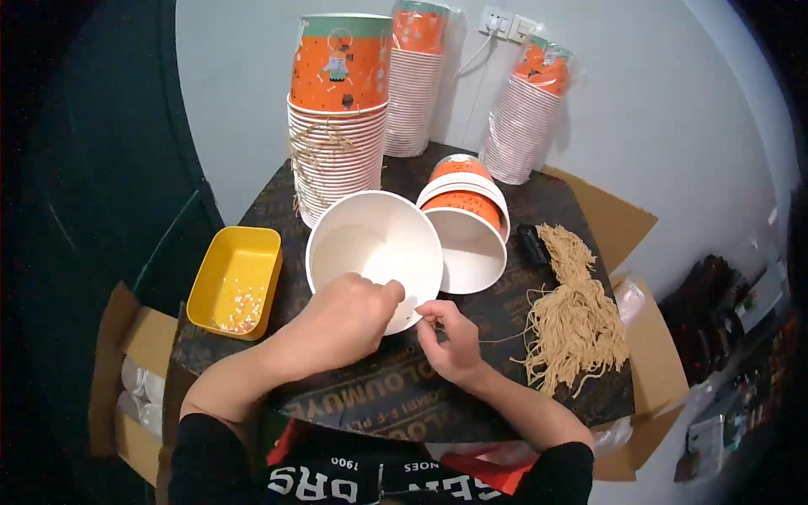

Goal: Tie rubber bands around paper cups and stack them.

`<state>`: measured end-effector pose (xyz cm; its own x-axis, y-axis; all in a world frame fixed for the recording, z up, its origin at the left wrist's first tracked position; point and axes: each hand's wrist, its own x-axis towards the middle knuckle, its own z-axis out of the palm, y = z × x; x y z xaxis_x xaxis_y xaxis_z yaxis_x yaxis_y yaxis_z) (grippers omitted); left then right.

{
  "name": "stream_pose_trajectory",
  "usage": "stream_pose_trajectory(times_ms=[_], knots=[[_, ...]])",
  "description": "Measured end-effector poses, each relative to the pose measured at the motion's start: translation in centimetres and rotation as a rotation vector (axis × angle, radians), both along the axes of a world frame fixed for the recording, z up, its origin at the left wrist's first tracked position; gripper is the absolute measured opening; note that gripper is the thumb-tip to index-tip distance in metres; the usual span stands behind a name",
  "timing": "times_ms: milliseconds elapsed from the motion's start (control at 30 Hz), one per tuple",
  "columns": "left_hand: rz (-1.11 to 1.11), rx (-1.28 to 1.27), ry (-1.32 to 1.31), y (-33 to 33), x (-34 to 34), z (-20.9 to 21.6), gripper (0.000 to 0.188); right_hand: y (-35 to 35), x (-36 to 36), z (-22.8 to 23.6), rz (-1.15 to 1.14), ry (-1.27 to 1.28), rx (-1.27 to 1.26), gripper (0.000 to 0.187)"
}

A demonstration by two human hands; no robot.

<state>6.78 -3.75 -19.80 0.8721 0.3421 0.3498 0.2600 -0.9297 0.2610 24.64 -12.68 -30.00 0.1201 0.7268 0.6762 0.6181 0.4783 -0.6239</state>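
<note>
A white-lined paper bucket (337,244) lies tipped with its open mouth toward me. My left hand (349,316) is closed and reaches over the near rim, its fingertips inside by the lower right wall; what they grip is hidden. Just outside that rim, my right hand (454,337) pinches thumb and forefinger together at the edge, beside a small dark spot on the wall. A thin tan string (501,340) runs from this hand toward a loose heap of tan strings (572,337) on the right.
Behind stands a tall stack of orange buckets (339,151), some with strings hanging. More nested buckets (471,252) lie beside mine. Wrapped stacks (522,118) lean by the wall. A yellow tray (223,286) holds small beads. Open cartons (147,370) flank the dark table.
</note>
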Motion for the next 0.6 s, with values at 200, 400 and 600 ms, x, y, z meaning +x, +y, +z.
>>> stream_pose_trajectory(times_ms=[200, 400, 600], knots=[[-0.026, -0.077, 0.065, -0.4, 0.7, -2.7, 0.031, 0.4, 0.0, -1.0, -0.028, 0.014, 0.010, 0.026], [-0.031, 0.030, -0.196, -1.1, 0.5, -4.5, 0.032, -0.1, -0.2, -0.9, 0.032, -0.014, 0.022, 0.028], [0.174, -0.169, -0.152, -0.4, -0.3, -5.6, 0.041, -1.1, 0.1, -0.3, 0.071, 0.278, -0.132, 0.037]])
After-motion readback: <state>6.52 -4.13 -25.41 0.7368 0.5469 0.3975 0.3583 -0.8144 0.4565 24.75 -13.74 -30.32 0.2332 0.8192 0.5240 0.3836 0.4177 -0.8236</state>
